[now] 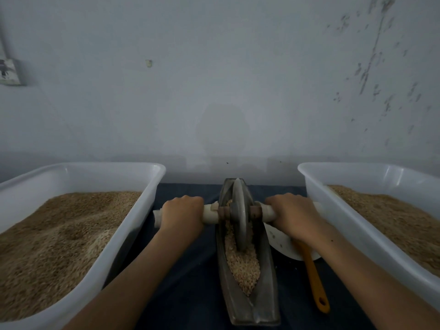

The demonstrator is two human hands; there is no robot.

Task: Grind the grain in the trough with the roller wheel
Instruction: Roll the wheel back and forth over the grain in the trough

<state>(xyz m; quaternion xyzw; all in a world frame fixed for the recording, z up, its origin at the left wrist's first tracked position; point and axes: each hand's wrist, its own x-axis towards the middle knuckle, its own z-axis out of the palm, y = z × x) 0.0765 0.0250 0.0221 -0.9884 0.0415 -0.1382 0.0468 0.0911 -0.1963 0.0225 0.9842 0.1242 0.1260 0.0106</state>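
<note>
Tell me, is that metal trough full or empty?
Partly full: pale grain lies along the groove of the trough, heaped beside the roller wheel.

Dark blue surface [190, 282] carries: grain tub [133, 225] left, tub [338, 210] right, trough [266, 282] centre, white plate [281, 244] with orange spatula [314, 279].

Person, head view | left hand [182, 214]: bare, no glove, ring or watch seen | right hand [291, 216]: bare, same | forearms: bare to frame edge, no sleeve in view | small dark spot on right forearm
</note>
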